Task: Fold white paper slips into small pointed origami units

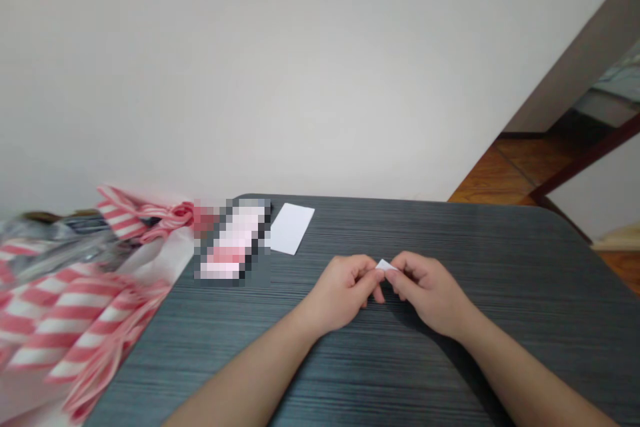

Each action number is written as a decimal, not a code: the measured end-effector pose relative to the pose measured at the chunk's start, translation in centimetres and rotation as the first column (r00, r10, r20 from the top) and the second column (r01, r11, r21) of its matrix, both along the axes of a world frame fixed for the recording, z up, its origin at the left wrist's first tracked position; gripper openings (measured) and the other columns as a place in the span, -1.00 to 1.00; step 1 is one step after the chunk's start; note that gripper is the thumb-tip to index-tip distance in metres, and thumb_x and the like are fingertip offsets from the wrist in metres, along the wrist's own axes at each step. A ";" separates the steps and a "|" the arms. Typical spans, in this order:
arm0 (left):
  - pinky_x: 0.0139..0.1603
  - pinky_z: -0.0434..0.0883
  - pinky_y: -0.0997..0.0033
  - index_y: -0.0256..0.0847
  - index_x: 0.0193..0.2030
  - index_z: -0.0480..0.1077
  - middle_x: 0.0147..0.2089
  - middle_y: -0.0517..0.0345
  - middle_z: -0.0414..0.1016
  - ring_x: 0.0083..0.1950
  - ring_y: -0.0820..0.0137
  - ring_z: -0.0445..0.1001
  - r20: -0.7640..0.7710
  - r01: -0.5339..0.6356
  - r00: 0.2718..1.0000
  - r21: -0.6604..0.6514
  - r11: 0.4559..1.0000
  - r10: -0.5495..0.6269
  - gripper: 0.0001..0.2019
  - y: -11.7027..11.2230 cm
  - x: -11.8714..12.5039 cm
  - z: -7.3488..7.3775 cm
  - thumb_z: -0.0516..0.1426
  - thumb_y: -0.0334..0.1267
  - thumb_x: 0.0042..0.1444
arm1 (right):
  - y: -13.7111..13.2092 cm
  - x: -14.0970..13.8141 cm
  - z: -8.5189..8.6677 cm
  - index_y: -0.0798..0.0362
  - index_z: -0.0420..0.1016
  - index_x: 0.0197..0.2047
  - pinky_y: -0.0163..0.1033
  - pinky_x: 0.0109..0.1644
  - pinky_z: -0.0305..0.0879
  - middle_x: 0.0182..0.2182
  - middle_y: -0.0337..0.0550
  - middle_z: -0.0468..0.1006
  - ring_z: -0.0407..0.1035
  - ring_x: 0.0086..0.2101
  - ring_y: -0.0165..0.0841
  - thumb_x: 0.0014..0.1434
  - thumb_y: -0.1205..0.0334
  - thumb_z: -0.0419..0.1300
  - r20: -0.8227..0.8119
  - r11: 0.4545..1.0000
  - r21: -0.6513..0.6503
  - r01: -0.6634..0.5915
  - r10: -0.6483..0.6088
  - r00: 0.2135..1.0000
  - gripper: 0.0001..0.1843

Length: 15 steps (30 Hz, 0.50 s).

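Between my two hands is a small piece of white paper (384,265), its pointed corner showing above the fingertips. My left hand (349,283) pinches its left side with thumb and fingers closed. From the other side my right hand (424,287) pinches it too, the thumb laid along its lower edge. Most of the paper is hidden by the fingers, so its full shape cannot be seen. Both hands are just above the dark table (340,373). Farther back and left, a flat white sheet of paper (293,229) lies on the tabletop.
A blurred-out, pixelated flat object (233,240) with a dark edge lies left of the white sheet. Red-and-white striped cloth (65,320) and clear plastic are heaped beyond the table's left edge. A pale wall (320,67) stands behind; wooden floor (505,170) shows at right.
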<state>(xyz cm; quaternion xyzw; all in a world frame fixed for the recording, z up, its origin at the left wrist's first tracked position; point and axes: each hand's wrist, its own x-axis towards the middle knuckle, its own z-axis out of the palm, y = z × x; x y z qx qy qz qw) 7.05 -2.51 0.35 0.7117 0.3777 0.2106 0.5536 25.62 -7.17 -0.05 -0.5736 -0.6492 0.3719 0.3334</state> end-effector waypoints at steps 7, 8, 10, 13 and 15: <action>-0.52 0.25 0.55 -0.24 -0.42 0.37 -0.49 0.18 0.52 -0.56 0.52 0.33 0.048 -0.025 0.998 -0.061 0.998 0.028 -0.68 0.0 0.1 -0.3 0.05 -0.10 0.28 | 0.2 0.2 -0.1 0.04 0.32 -0.47 -0.32 -0.41 0.15 -0.60 -0.33 0.37 0.22 -0.54 -0.44 0.30 0.20 0.11 -0.054 0.999 -0.004 0.044 -0.044 0.998 -0.71; -0.52 0.26 0.55 -0.23 -0.42 0.36 -0.49 0.18 0.51 -0.57 0.52 0.32 0.046 -0.028 0.998 -0.056 0.998 0.030 -0.68 0.0 0.1 -0.4 0.05 -0.10 0.28 | 0.2 0.2 -0.2 0.04 0.32 -0.48 -0.32 -0.41 0.15 -0.60 -0.32 0.37 0.23 -0.54 -0.44 0.30 0.20 0.11 -0.056 0.999 -0.004 0.044 -0.044 0.997 -0.71; -0.52 0.25 0.56 -0.23 -0.43 0.35 -0.51 0.19 0.51 -0.57 0.52 0.32 0.049 -0.035 0.998 -0.041 0.999 0.037 -0.69 0.0 0.1 -0.4 0.04 -0.11 0.28 | 0.2 0.1 -0.3 0.04 0.31 -0.49 -0.32 -0.42 0.15 -0.61 -0.33 0.37 0.22 -0.55 -0.44 0.29 0.19 0.11 -0.062 0.999 -0.013 0.051 -0.051 0.997 -0.70; -0.53 0.24 0.56 -0.22 -0.43 0.34 -0.53 0.21 0.49 -0.58 0.52 0.31 0.060 -0.050 0.997 -0.038 0.998 0.052 -0.69 0.0 0.1 -0.4 0.04 -0.12 0.28 | 0.2 0.2 -0.5 0.03 0.33 -0.48 -0.32 -0.44 0.13 -0.63 -0.34 0.35 0.21 -0.57 -0.44 0.29 0.16 0.12 -0.076 0.997 -0.036 0.067 -0.070 0.995 -0.71; -0.54 0.24 0.56 -0.21 -0.43 0.33 -0.53 0.22 0.49 -0.59 0.52 0.31 0.060 -0.063 0.996 -0.044 0.997 0.065 -0.70 -0.1 0.1 -0.4 0.04 -0.12 0.28 | 0.2 0.3 -0.7 0.03 0.35 -0.46 -0.32 -0.45 0.13 -0.63 -0.34 0.35 0.21 -0.57 -0.43 0.27 0.14 0.14 -0.081 0.996 -0.051 0.076 -0.080 0.994 -0.72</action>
